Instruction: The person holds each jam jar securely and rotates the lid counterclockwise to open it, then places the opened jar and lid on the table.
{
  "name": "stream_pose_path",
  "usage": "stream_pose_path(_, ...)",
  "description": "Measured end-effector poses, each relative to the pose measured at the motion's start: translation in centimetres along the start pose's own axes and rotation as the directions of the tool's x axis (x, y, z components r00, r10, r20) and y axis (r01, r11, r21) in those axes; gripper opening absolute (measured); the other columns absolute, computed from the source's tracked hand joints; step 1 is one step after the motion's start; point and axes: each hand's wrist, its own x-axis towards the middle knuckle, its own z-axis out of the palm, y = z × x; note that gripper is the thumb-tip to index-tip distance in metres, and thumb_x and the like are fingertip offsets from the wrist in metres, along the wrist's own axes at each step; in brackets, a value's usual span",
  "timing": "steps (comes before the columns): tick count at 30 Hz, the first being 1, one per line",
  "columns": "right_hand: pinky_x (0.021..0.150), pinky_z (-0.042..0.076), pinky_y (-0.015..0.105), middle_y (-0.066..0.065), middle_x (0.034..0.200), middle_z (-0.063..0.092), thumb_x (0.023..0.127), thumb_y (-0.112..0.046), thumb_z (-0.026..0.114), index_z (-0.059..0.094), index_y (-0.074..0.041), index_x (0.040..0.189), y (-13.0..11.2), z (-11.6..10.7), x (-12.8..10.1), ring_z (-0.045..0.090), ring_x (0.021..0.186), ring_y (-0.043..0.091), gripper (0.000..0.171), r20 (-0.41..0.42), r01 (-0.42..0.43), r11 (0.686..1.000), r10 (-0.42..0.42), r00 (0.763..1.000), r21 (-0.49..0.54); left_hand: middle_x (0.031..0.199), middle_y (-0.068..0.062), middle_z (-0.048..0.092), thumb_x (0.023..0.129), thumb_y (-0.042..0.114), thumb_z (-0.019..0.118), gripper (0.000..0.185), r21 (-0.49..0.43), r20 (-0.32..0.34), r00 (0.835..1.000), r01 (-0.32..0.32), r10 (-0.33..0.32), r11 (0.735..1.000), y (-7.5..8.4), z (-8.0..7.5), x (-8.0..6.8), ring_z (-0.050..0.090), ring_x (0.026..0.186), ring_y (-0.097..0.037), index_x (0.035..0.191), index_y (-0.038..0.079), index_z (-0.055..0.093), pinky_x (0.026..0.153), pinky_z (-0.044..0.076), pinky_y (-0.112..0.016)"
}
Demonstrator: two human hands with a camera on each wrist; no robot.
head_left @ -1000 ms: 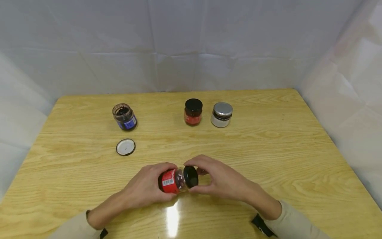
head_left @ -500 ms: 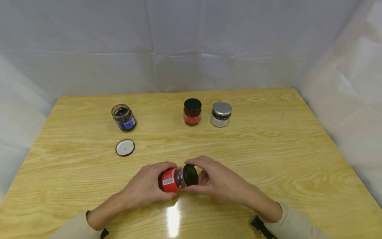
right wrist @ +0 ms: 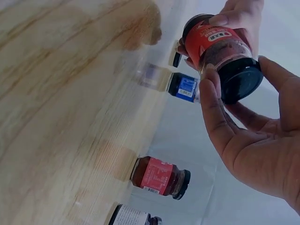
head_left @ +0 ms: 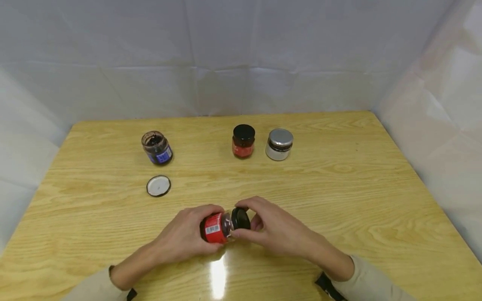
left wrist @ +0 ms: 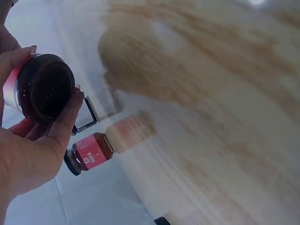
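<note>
Near the front middle of the table, my left hand (head_left: 184,232) grips a glass jar (head_left: 214,228) with a red label, round its body. The jar lies tipped on its side, and its dark base (left wrist: 47,89) faces the left wrist camera. Its black lid (head_left: 240,218) points to the right. My right hand (head_left: 280,228) pinches that lid at the rim between thumb and fingers. In the right wrist view the lid (right wrist: 241,79) sits over the jar's mouth, and dark contents show through the glass below it.
At the back left stands a lidless jar (head_left: 160,152) with a blue label, a loose lid (head_left: 158,185) lying in front of it, pale inside up. Further right at the back are a red-labelled jar (head_left: 243,142) with a black lid and a white-labelled jar (head_left: 279,145) with a silver lid.
My right thumb and fingers have shifted round the lid's rim, and the lid sits at a slightly different angle. My left hand and the jar have stayed nearly in place.
</note>
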Motion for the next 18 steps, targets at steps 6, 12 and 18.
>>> stream_pose_path(6, 0.082, 0.050, 0.027, -0.012, 0.119, 0.052, 0.084, -0.038, 0.073, 0.053, -0.020, 0.131, 0.33, -0.42, 0.05, 0.055, 0.096, 0.005, 0.054, 0.007, 0.134, 0.991, -0.134, 0.991, -0.009, 0.093, 0.009, 0.063, 0.065, 0.029, 0.084, 0.055, 0.008, -0.007, 1.000, -0.004, 0.005, 1.000, 0.07, 0.00, 0.09, 0.057, 0.075, -0.004, 0.114, 0.017, 0.062, 0.062, 0.049, -0.023)
stream_pose_path(12, 0.082, 0.050, 0.027, -0.009, 0.124, 0.050, 0.082, -0.046, 0.072, 0.049, -0.021, 0.136, 0.53, -0.39, 0.02, 0.054, 0.097, 0.005, 0.064, -0.012, 0.136, 0.990, -0.136, 0.991, -0.043, 0.095, 0.008, 0.063, 0.065, 0.029, 0.084, 0.055, 0.008, -0.010, 1.000, 0.000, 0.000, 1.000, 0.19, 0.00, 0.11, 0.057, 0.076, -0.005, 0.115, 0.016, 0.062, 0.062, 0.049, -0.023)
stream_pose_path(18, 0.076, 0.052, 0.026, -0.009, 0.118, 0.053, 0.081, -0.057, 0.066, 0.053, -0.020, 0.132, 0.36, -0.22, 0.02, 0.057, 0.087, 0.005, 0.065, -0.042, 0.058, 0.998, -0.059, 0.997, -0.027, 0.096, 0.007, 0.063, 0.066, 0.028, 0.083, 0.056, 0.002, 0.009, 1.000, 0.015, -0.015, 1.000, 0.46, -0.03, 0.19, 0.057, 0.077, -0.005, 0.116, 0.016, 0.062, 0.063, 0.049, -0.023)
